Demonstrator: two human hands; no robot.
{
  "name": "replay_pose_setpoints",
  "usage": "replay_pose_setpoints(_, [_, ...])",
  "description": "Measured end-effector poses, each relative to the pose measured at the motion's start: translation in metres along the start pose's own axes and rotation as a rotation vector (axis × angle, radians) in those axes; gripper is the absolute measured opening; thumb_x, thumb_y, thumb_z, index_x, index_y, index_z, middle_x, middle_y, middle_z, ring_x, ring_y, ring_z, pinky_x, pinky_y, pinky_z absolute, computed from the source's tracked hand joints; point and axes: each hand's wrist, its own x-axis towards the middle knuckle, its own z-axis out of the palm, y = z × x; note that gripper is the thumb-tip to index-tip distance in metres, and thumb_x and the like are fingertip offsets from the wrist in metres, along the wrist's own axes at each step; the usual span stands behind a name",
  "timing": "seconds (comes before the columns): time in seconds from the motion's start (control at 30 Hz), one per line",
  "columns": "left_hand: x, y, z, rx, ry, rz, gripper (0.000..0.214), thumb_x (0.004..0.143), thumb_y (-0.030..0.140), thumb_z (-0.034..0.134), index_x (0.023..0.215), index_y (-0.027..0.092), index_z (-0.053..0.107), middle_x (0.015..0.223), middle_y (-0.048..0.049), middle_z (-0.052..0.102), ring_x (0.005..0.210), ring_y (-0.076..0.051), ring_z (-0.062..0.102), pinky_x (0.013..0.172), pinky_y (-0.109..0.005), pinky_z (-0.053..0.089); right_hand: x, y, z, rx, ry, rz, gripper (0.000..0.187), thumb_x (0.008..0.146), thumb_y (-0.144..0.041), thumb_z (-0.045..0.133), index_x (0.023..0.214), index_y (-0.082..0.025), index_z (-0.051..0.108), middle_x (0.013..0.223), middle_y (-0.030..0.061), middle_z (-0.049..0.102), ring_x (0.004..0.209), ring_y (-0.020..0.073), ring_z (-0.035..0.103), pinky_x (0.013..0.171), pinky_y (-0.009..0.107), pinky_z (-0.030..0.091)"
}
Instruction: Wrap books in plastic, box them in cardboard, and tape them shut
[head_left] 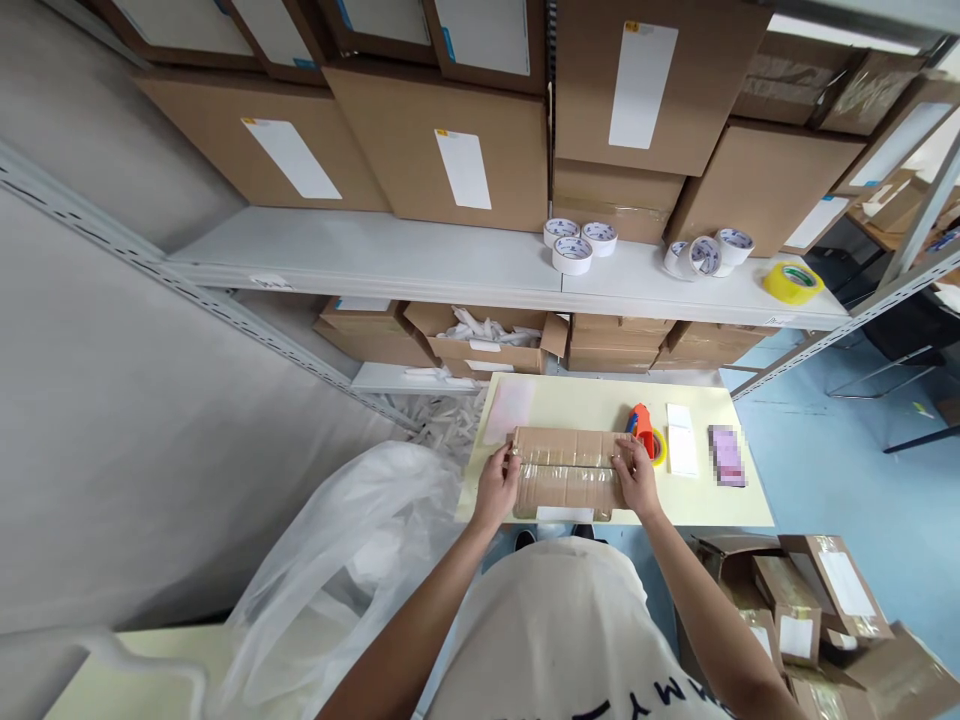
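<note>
A cardboard box (pixel 566 483) sealed with clear tape lies at the near edge of a pale yellow table (pixel 585 398). My left hand (pixel 496 485) grips its left end, thumb on top, the other fingers partly hidden at the side. At the opposite end my right hand (pixel 636 475) holds the box with the thumb on its top face. Just beyond that hand rests an orange tape dispenser (pixel 642 430) with a yellow-edged roll. White paper slips (pixel 681 440) and a blurred purple phone-like object (pixel 726 456) lie farther right.
Behind the table, a grey shelf (pixel 390 250) bears large cartons (pixel 480 110), white tape rolls (pixel 572 255) and a yellow roll (pixel 792 283). A translucent plastic bag (pixel 337 560) bulges at left. Several small boxes (pixel 787 610) are piled at lower right on the blue floor (pixel 870 430).
</note>
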Motion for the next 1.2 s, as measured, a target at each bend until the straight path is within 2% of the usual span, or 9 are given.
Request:
replay_pose_setpoints(0.17, [0.002, -0.006, -0.005, 0.080, -0.004, 0.027, 0.043, 0.085, 0.048, 0.049, 0.110, 0.018, 0.068, 0.107, -0.0140, 0.072, 0.098, -0.028, 0.067, 0.089, -0.042, 0.051, -0.006, -0.002, 0.006, 0.015, 0.037, 0.032, 0.029, 0.082, -0.044, 0.062, 0.102, -0.023, 0.063, 0.115, 0.0110, 0.066, 0.121, 0.0298, 0.054, 0.103, 0.051, 0.041])
replay_pose_setpoints(0.33, [0.009, 0.002, -0.008, 0.162, -0.059, 0.024, 0.043, 0.087, 0.045, 0.045, 0.112, 0.018, 0.068, 0.116, -0.0124, 0.072, 0.108, -0.026, 0.065, 0.095, -0.039, 0.050, 0.002, -0.008, 0.004, -0.027, -0.048, 0.113, 0.036, 0.084, -0.047, 0.056, 0.107, -0.019, 0.057, 0.122, 0.0144, 0.061, 0.094, 0.0243, 0.063, 0.085, 0.044, 0.050])
replay_pose_setpoints(0.5, [0.017, 0.009, -0.010, 0.225, -0.100, 0.015, 0.044, 0.088, 0.044, 0.043, 0.108, 0.016, 0.070, 0.110, -0.0141, 0.073, 0.104, -0.027, 0.067, 0.094, -0.040, 0.050, 0.012, -0.015, 0.006, -0.103, -0.049, 0.076, 0.030, 0.082, -0.047, 0.054, 0.099, -0.022, 0.051, 0.113, 0.0125, 0.063, 0.098, 0.0255, 0.061, 0.086, 0.044, 0.049])
replay_pose_setpoints(0.63, [0.012, 0.007, -0.013, 0.221, -0.099, 0.039, 0.042, 0.089, 0.045, 0.043, 0.107, 0.018, 0.071, 0.109, -0.0105, 0.074, 0.103, -0.025, 0.068, 0.092, -0.037, 0.051, 0.001, -0.015, -0.001, -0.149, -0.107, 0.092, 0.029, 0.085, -0.045, 0.050, 0.103, -0.022, 0.050, 0.114, 0.0123, 0.063, 0.099, 0.0248, 0.061, 0.088, 0.043, 0.048])
replay_pose_setpoints(0.77, [-0.003, -0.004, -0.010, 0.269, -0.163, 0.025, 0.039, 0.089, 0.045, 0.044, 0.094, 0.020, 0.073, 0.090, -0.0081, 0.076, 0.089, -0.024, 0.069, 0.082, -0.034, 0.053, -0.019, -0.001, -0.009, -0.204, -0.149, 0.143, 0.030, 0.086, -0.041, 0.048, 0.108, -0.021, 0.051, 0.112, 0.0123, 0.065, 0.098, 0.0258, 0.063, 0.088, 0.044, 0.049])
replay_pose_setpoints(0.87, [-0.012, -0.013, -0.005, 0.274, -0.163, 0.054, 0.041, 0.090, 0.046, 0.041, 0.086, 0.019, 0.071, 0.081, -0.0075, 0.073, 0.081, -0.023, 0.069, 0.077, -0.034, 0.053, -0.026, 0.014, -0.007, -0.213, -0.121, 0.153, 0.032, 0.085, -0.043, 0.049, 0.108, -0.021, 0.054, 0.110, 0.0121, 0.067, 0.096, 0.0260, 0.064, 0.085, 0.043, 0.051])
replay_pose_setpoints(0.97, [-0.007, -0.016, 0.002, 0.261, -0.151, 0.081, 0.042, 0.091, 0.046, 0.039, 0.082, 0.020, 0.070, 0.079, -0.0075, 0.071, 0.081, -0.023, 0.068, 0.077, -0.034, 0.053, -0.017, 0.024, -0.002, -0.180, -0.074, 0.172, 0.035, 0.086, -0.047, 0.050, 0.108, -0.020, 0.057, 0.107, 0.0123, 0.068, 0.092, 0.0257, 0.066, 0.081, 0.041, 0.053])
replay_pose_setpoints(1.13, [0.020, -0.014, 0.010, 0.249, -0.131, 0.075, 0.041, 0.091, 0.046, 0.038, 0.085, 0.019, 0.068, 0.085, -0.0089, 0.072, 0.087, -0.024, 0.067, 0.083, -0.036, 0.052, 0.013, 0.027, 0.008, -0.105, -0.041, 0.148, 0.037, 0.086, -0.049, 0.052, 0.108, -0.020, 0.057, 0.118, 0.0155, 0.065, 0.109, 0.0274, 0.063, 0.093, 0.044, 0.051])
replay_pose_setpoints(1.2, [0.030, -0.014, 0.013, 0.260, -0.148, 0.054, 0.043, 0.092, 0.045, 0.035, 0.083, 0.019, 0.068, 0.085, -0.0095, 0.071, 0.088, -0.024, 0.067, 0.084, -0.037, 0.052, 0.021, 0.028, 0.011, -0.101, -0.042, 0.159, 0.035, 0.085, -0.048, 0.052, 0.107, -0.020, 0.056, 0.117, 0.0156, 0.065, 0.109, 0.0274, 0.063, 0.093, 0.045, 0.051])
